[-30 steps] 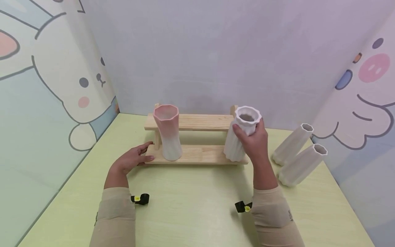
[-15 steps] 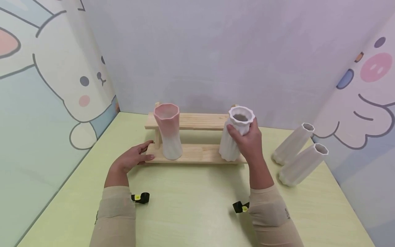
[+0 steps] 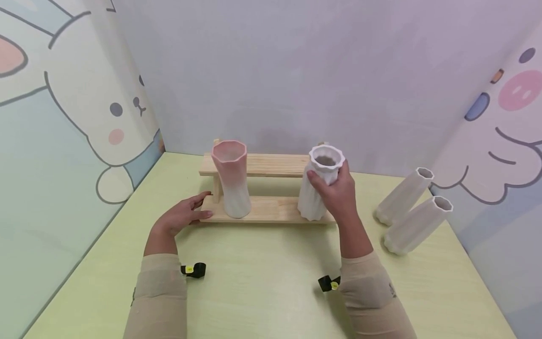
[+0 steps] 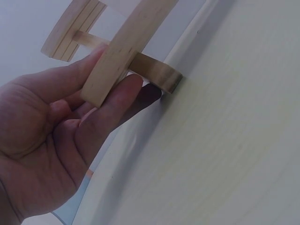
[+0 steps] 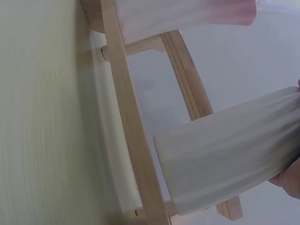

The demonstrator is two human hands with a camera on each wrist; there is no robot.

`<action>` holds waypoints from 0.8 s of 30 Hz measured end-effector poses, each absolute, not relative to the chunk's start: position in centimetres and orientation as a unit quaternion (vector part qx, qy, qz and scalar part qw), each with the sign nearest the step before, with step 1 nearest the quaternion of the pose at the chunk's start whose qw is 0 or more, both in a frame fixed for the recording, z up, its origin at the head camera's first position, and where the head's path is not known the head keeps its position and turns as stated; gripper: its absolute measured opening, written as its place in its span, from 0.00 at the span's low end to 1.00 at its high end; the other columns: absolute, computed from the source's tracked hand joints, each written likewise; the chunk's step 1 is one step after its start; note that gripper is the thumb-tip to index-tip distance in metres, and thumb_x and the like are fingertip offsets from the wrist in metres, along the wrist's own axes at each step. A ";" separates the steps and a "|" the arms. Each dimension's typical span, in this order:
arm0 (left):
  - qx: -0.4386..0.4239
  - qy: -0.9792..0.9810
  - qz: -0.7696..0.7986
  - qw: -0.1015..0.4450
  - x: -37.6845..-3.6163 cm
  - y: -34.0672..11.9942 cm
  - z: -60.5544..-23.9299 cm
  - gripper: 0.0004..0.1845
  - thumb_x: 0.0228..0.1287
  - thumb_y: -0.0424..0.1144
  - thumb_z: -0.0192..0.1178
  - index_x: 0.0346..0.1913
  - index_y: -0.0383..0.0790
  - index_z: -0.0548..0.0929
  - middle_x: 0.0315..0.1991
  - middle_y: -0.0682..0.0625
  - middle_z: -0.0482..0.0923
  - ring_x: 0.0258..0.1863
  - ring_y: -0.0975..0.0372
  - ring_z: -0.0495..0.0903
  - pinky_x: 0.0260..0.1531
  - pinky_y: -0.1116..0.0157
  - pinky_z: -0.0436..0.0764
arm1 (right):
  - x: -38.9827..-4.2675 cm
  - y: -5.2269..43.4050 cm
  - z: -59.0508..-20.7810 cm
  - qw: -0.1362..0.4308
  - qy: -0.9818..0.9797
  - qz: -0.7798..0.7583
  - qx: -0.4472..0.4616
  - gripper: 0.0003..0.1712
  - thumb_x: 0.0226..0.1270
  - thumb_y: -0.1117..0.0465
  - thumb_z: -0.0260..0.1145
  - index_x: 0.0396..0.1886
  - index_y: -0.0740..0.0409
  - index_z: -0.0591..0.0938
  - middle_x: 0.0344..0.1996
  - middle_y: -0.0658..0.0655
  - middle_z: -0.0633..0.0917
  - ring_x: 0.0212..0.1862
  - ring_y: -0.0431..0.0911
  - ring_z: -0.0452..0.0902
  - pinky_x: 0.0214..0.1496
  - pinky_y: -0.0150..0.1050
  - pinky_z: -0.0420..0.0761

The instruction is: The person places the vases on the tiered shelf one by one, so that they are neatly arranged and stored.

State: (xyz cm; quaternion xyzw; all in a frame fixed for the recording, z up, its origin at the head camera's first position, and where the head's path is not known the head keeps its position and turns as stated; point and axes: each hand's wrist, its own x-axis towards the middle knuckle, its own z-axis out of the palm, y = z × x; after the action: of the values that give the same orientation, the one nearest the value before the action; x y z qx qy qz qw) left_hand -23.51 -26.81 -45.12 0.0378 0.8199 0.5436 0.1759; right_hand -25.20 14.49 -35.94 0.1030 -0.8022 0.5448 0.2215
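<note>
- Your left hand (image 3: 179,217): fingers and thumb curled round the left end of the lower board of the wooden rack (image 3: 277,209).
- Your right hand (image 3: 340,192): wrapped about the ribbed white vase (image 3: 310,201), thumb across its near side.
- Ribbed white vase: at the lower board's right end; you cannot tell whether its base touches.
- Pink-and-white vase (image 3: 235,183): on that board, near its left end.
- Rear white vase (image 3: 400,200), front white vase (image 3: 412,228): side by side, near the right edge of your bench (image 3: 262,282).
</note>
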 end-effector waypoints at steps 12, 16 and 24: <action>0.039 0.819 0.544 0.177 -23.5 -27.0 -45.5 0.43 0.56 0.53 0.63 0.72 0.56 0.53 0.71 0.51 0.50 0.59 0.55 0.68 0.55 0.53 0.70 | -25.5 14.0 -36.2 0.213 -0.806 0.543 0.098 0.40 0.48 0.40 0.71 0.59 0.46 0.67 0.43 0.50 0.79 0.43 0.46 0.76 0.40 0.47 0.77; 0.042 0.817 0.547 0.179 -23.3 -27.0 -45.5 0.43 0.57 0.53 0.63 0.72 0.57 0.53 0.71 0.51 0.50 0.59 0.54 0.68 0.56 0.53 0.69 | -25.5 13.9 -36.3 0.209 -0.808 0.543 0.094 0.41 0.47 0.39 0.71 0.59 0.46 0.67 0.43 0.50 0.79 0.43 0.46 0.76 0.40 0.47 0.77; 0.033 0.816 0.549 0.177 -23.4 -26.9 -45.4 0.44 0.55 0.53 0.64 0.72 0.57 0.52 0.71 0.54 0.50 0.60 0.56 0.68 0.56 0.53 0.69 | -25.8 14.2 -36.4 0.211 -0.803 0.549 0.092 0.41 0.47 0.38 0.71 0.60 0.44 0.66 0.45 0.50 0.79 0.44 0.46 0.76 0.42 0.48 0.77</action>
State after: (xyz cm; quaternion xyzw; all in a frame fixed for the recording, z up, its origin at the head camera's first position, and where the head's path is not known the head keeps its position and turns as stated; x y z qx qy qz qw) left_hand -23.43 -26.91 -45.35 0.0334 0.8160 0.5493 0.1769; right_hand -25.82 14.17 -36.36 0.0921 -0.8031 0.5495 0.2112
